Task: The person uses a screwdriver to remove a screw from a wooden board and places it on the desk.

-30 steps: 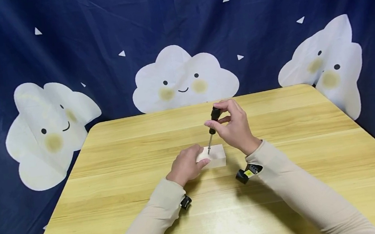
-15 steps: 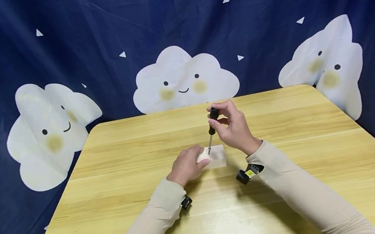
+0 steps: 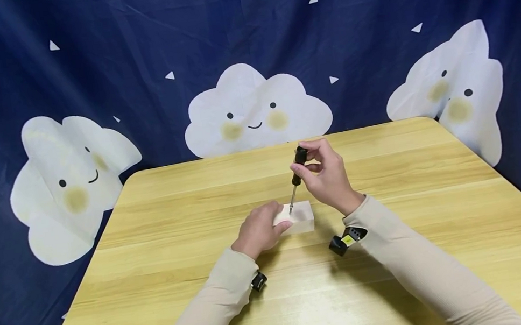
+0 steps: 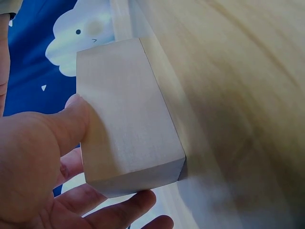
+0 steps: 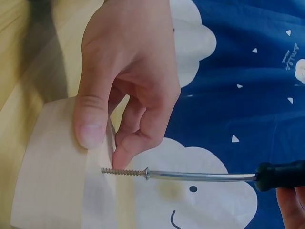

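On the tabletop (image 3: 188,209), near its middle, the pale wooden block (image 3: 303,225) lies flat. My left hand (image 3: 260,228) grips its left end, thumb on the near face. A screw (image 5: 126,172) stands on the block's top, much of its thread exposed. My right hand (image 3: 329,175) pinches the black handle of the screwdriver (image 3: 301,155), which leans slightly rightward, its shaft meeting the screw's head. Behind: a blue cloth (image 3: 131,64) printed with white clouds

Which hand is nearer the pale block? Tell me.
Left. The left hand grips the pale block; the right hand is above it, holding the screwdriver.
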Tool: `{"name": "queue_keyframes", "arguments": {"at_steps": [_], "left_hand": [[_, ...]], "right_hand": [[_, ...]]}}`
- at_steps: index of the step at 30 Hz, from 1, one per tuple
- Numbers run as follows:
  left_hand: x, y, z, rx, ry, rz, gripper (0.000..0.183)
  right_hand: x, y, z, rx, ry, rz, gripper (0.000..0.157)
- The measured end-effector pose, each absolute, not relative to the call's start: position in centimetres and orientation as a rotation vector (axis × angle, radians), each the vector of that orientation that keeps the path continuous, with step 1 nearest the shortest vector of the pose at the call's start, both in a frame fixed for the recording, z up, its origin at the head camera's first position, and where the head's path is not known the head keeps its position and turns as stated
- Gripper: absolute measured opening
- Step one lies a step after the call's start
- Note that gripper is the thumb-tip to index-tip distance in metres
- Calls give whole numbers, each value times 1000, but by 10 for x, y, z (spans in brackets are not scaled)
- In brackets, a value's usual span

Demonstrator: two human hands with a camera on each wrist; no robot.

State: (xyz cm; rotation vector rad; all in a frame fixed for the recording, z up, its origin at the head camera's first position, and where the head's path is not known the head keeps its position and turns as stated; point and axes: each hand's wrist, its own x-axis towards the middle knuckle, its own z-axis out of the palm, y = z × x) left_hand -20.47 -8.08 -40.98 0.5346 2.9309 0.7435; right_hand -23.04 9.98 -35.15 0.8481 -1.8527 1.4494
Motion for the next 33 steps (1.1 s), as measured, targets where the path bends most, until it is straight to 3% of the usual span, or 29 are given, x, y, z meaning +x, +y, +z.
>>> {"name": "queue_keyframes", "arguments": {"at_steps": [6, 12, 18, 26, 33], "left_hand": [[-205, -81, -410, 544, 2930, 751, 43], [-204, -81, -410, 559, 2932, 745, 44], [-204, -82, -409, 566, 2942, 754, 42], [-206, -82, -409, 557, 2940, 760, 38], [-205, -81, -409, 561, 2941, 755, 40]], "right_hand": [[-230, 98, -351, 962, -1850, 1533, 41], [-230, 93, -355, 801, -1832, 1329, 55], [-231, 94, -356, 737, -1829, 1255, 47], [-231, 98, -354, 910, -1878, 1387, 43], [-230, 94, -356, 743, -1864, 1278, 56]]}}
